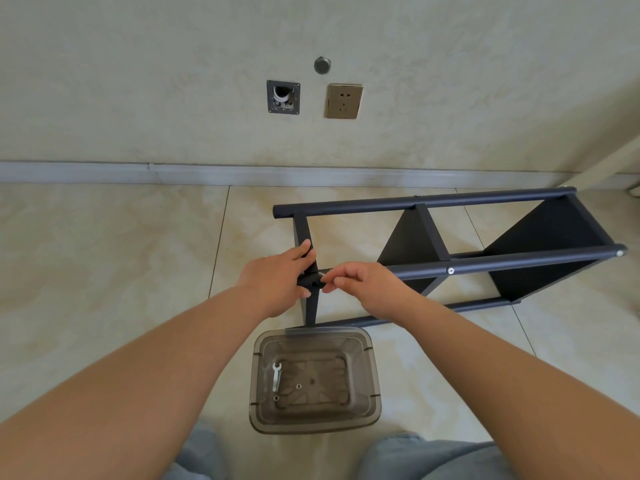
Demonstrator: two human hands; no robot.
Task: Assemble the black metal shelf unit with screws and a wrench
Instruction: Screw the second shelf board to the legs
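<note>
Two hands meet at the near left end of the shelf unit (485, 258), which lies on its side on the floor. Left hand (277, 278) grips the tube end; right hand (360, 282) pinches a small screw (322, 272) beside the hole. Better to hold the tube steady and enter the screw straight, before taking the wrench (276, 375) from the bin (372, 368) nearby.

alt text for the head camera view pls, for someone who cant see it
A person's left hand grips the end of a black metal shelf unit lying on its side on a beige tiled floor, while the right hand pinches something small at a hole in the tube. Nearer them, a translucent brown plastic bin holds a small silver wrench and nuts.
</note>
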